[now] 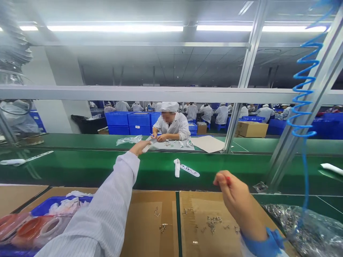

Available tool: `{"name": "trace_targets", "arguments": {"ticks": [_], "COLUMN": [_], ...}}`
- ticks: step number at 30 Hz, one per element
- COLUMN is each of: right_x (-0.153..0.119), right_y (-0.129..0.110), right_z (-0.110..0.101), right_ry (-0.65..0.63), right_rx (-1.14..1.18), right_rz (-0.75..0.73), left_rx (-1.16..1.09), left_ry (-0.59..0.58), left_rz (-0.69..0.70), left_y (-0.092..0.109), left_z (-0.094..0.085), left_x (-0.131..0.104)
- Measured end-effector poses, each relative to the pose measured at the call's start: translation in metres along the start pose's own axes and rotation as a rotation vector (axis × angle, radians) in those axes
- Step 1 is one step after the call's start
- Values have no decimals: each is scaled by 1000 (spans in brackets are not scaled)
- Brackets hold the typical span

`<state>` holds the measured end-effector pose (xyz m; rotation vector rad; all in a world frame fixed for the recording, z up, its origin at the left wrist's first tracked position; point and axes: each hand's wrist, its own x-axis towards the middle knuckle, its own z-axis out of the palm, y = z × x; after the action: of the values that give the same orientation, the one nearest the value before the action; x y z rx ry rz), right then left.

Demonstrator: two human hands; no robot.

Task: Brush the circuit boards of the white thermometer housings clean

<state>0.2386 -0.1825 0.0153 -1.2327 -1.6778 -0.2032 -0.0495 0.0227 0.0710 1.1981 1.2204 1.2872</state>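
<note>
My left hand reaches across the green belt, its fingers closed on the edge of a whitish flat piece; the kind of piece cannot be made out. My right hand hangs above the cardboard on the right, fingers curled together. A small red spot shows at its fingers, and whatever they pinch is hidden. Between the hands, a white device shell lies on the belt beside a long oval printed strip. Small metal parts are scattered on the cardboard below my right hand.
A co-worker sits opposite, hands on a pale mat. At lower left stands a blue tray with tape rolls. A bag of metal parts lies lower right. Metal posts and a coiled blue hose stand in the way on the right.
</note>
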Motion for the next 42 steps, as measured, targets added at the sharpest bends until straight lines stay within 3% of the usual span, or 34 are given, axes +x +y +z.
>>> {"name": "trace_targets", "arguments": {"ticks": [4, 9, 12, 15, 19, 23, 26, 30, 32, 34, 36, 42], "right_x": [2, 1, -1, -3, -3, 1, 2, -2, -6, -10, -11, -5], "right_y": [14, 11, -3, -16, -26, -28, -29, -28, -29, -32, -36, -40], "right_z": [21, 32, 31, 26, 16, 8, -1, -9, -8, -4, 1, 8], "right_ry": [-183, -139, -129, -158, -186, -327, -439, -569, -587, -583, -568, -497], "right_rx": [-174, -309, -252, -54, 125, 342, 605, 889, 960, 951, 847, 335], "right_rz": [91, 71, 97, 123, 231, 338, 347, 288, 259, 216, 134, -40], "left_rx": [-44, -202, -263, -308, -234, 90, 228, -145, -281, -307, -309, -586], "left_ry": [-218, -452, -516, -501, -477, -587, -622, -459, -541, -691, -764, -749], "left_rz": [-175, -219, -220, -170, 75, 370, 522, 419, 388, 340, 252, 242], "left_y": [-2, -3, -10, -23, -46, -52, -45, -48, -56, -68, -80, -103], "left_z": [45, 92, 105, 112, 113, 95, 75, 61, 64, 72, 81, 103], "left_x": [-18, -88, -132, -167, -194, -206, -201, -179, -173, -174, -180, -189]}}
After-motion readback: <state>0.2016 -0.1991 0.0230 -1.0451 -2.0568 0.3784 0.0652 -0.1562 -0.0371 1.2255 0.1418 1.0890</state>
